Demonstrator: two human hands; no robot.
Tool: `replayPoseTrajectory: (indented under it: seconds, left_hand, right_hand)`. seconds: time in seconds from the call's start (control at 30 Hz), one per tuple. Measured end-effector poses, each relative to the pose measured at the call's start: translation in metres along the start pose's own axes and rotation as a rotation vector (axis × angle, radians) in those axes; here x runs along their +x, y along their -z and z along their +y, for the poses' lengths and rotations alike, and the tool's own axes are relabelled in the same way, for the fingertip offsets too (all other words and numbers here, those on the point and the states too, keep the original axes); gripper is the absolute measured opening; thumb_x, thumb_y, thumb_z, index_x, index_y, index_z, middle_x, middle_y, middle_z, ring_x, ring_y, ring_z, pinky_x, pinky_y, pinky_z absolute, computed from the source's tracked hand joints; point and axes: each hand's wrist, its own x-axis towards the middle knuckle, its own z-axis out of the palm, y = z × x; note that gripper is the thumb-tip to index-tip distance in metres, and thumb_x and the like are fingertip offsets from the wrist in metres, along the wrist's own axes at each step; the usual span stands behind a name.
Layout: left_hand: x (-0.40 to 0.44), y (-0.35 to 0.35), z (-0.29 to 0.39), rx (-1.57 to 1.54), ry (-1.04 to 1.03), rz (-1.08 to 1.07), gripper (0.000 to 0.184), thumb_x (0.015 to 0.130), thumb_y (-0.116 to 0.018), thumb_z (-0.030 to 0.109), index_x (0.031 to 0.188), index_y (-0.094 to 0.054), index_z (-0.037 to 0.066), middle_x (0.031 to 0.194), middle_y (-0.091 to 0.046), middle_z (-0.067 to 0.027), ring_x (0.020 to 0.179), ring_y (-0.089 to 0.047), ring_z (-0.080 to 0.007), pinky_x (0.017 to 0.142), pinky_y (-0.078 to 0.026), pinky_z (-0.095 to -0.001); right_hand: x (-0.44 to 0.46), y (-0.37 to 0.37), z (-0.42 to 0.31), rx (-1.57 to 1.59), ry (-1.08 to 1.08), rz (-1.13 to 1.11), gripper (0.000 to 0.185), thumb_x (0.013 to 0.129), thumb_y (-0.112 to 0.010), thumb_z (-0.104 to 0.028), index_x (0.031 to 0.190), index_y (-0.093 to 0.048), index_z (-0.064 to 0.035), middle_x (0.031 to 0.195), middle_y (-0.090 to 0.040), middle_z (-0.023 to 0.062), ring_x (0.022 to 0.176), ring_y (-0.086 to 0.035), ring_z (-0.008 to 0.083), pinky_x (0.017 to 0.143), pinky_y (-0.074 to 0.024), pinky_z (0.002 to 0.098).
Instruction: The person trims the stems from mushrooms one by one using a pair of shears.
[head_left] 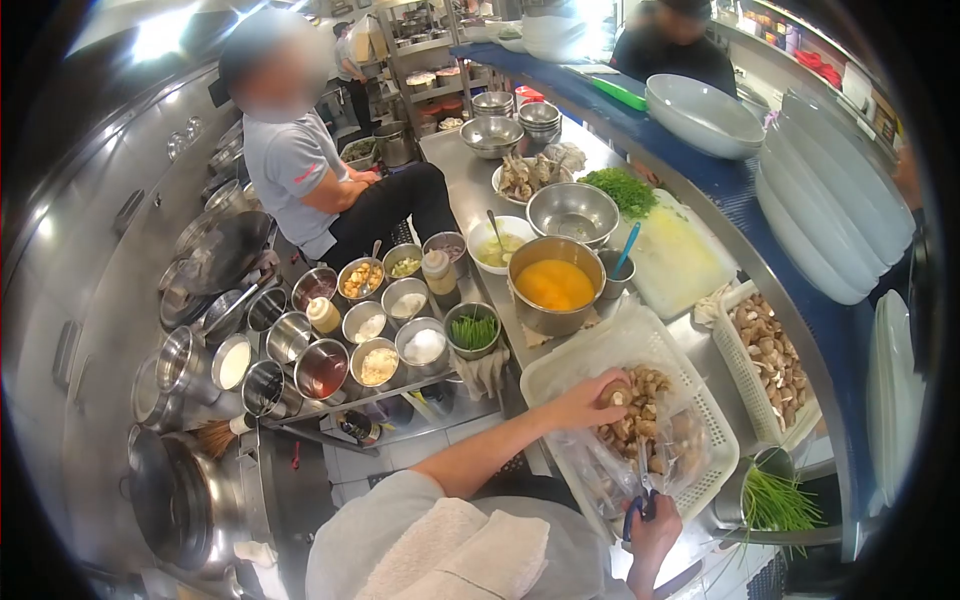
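Note:
My left hand (590,402) is closed around a brown mushroom (618,394), its pale underside turned up. It is over a white plastic basket (713,398) lined with a clear plastic bag (690,440). More brown mushrooms (650,385) are heaped in the bag. My right hand (655,530) grips a pair of scissors (640,505) by the dark blue handles. The scissor blades point up toward the mushroom pile, apart from the mushroom in my left hand. Whether the blades are parted is hard to see.
A pot of orange liquid (556,286) stands beyond the basket. To the right are another basket of mushrooms (765,350) and green stalks in a container (780,500). A white cutting board (685,255) lies behind. Metal seasoning tins (378,362) crowd the left; a person (300,170) sits past them.

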Motion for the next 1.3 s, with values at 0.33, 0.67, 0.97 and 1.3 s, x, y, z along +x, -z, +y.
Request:
replayPoseTrajectory:
  seconds: [0.33,0.67,0.97,1.3]
  left_hand:
    - [0.001,-0.005,0.001,0.094,0.034,0.001,0.04,0.087,-0.073,0.024,0.117,-0.053,0.007,0.088,-0.062,-0.008,0.082,-0.058,-0.0178,0.076,-0.049,-0.033]
    - [0.003,-0.002,0.01,0.108,0.027,0.037,0.04,0.085,-0.076,0.027,0.114,-0.055,0.008,0.088,-0.062,-0.009,0.081,-0.06,-0.0189,0.075,-0.05,-0.0344]
    - [0.004,-0.002,0.004,0.132,0.034,0.03,0.04,0.086,-0.076,0.028,0.113,-0.055,0.009,0.088,-0.064,-0.0101,0.079,-0.062,-0.0211,0.074,-0.051,-0.0351]
    - [0.003,-0.005,0.008,0.09,0.022,0.036,0.04,0.087,-0.075,0.027,0.115,-0.055,0.008,0.091,-0.066,-0.011,0.083,-0.063,-0.0213,0.077,-0.051,-0.0352]
  right_hand:
    - [-0.001,-0.001,0.0,0.013,-0.038,-0.008,0.039,0.066,-0.087,-0.021,0.085,-0.064,0.0029,0.072,-0.06,0.0134,0.061,-0.06,0.0308,0.057,-0.0462,0.0417]
    - [0.003,-0.001,-0.006,0.003,-0.033,0.002,0.038,0.067,-0.088,-0.022,0.083,-0.063,0.0022,0.072,-0.059,0.014,0.06,-0.059,0.0322,0.056,-0.0452,0.0428]
    - [0.006,0.0,-0.008,-0.033,-0.016,-0.003,0.039,0.067,-0.087,-0.024,0.084,-0.063,0.0022,0.072,-0.059,0.0144,0.06,-0.059,0.0332,0.056,-0.0453,0.0434]
    - [0.002,0.002,-0.008,-0.018,-0.061,-0.031,0.04,0.065,-0.088,-0.023,0.085,-0.065,0.0027,0.072,-0.06,0.0147,0.061,-0.06,0.034,0.057,-0.046,0.0431]
